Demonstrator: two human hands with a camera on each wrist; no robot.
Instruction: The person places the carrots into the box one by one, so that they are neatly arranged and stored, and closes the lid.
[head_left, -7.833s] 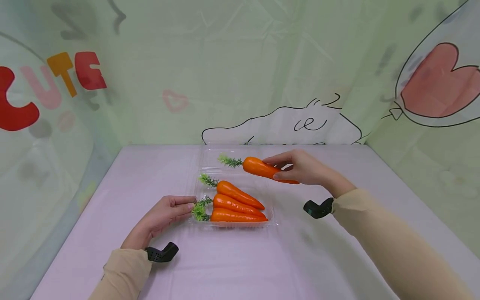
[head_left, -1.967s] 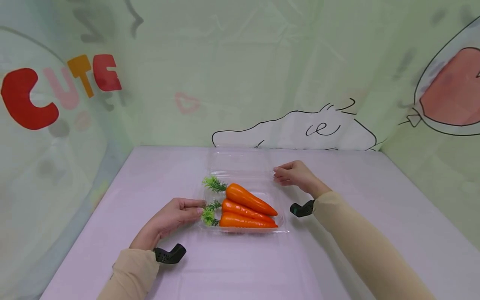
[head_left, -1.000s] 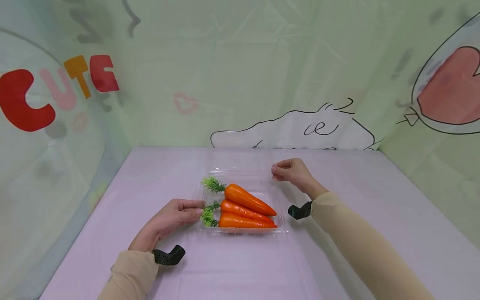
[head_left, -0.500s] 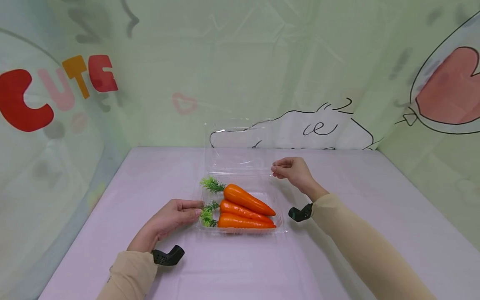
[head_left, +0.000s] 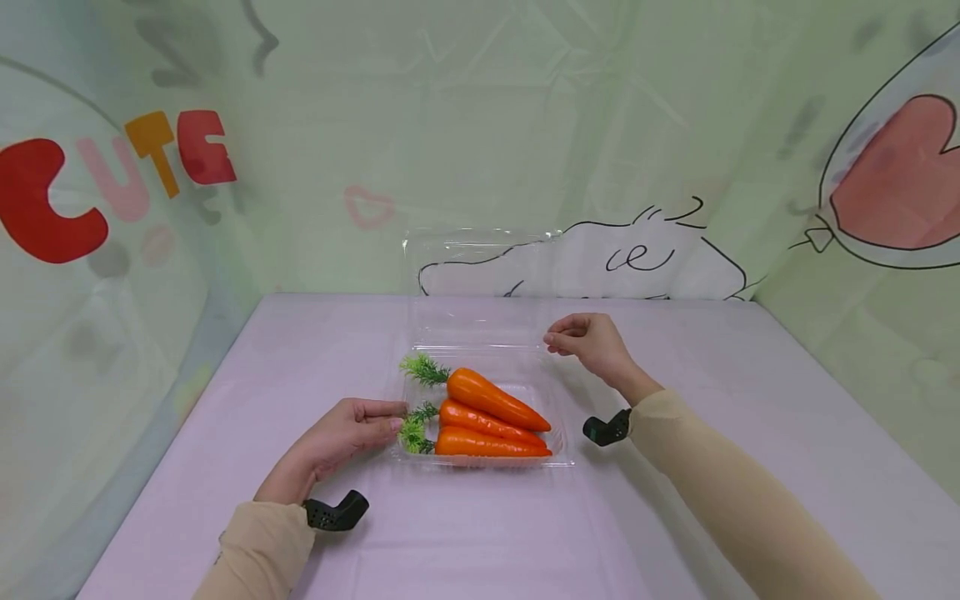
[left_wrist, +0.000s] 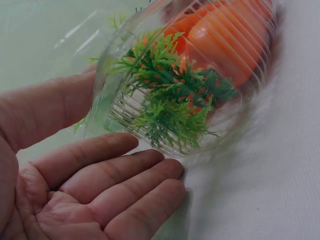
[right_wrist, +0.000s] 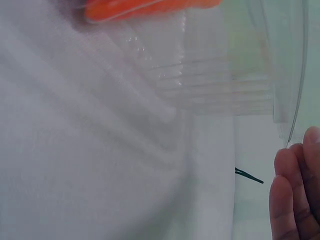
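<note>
A clear plastic box holds orange carrots with leafy green tops; three show, among them an upper carrot and a front carrot. Its hinged clear lid stands nearly upright behind them. My left hand touches the box's left end, thumb at the rim; in the left wrist view its fingers lie extended beside the ridged wall, near the leaves. My right hand pinches the lid's right edge near the hinge, fingertips meeting the lid edge in the right wrist view.
The box sits on a pale lilac tabletop. Close behind the lid hangs a printed green curtain, which also encloses both sides. Each wrist carries a small black camera.
The right hand earlier held a carrot above the box, then let it go and moved to the lid. The lid has swung up from lying back to nearly upright. The left hand stays put.
</note>
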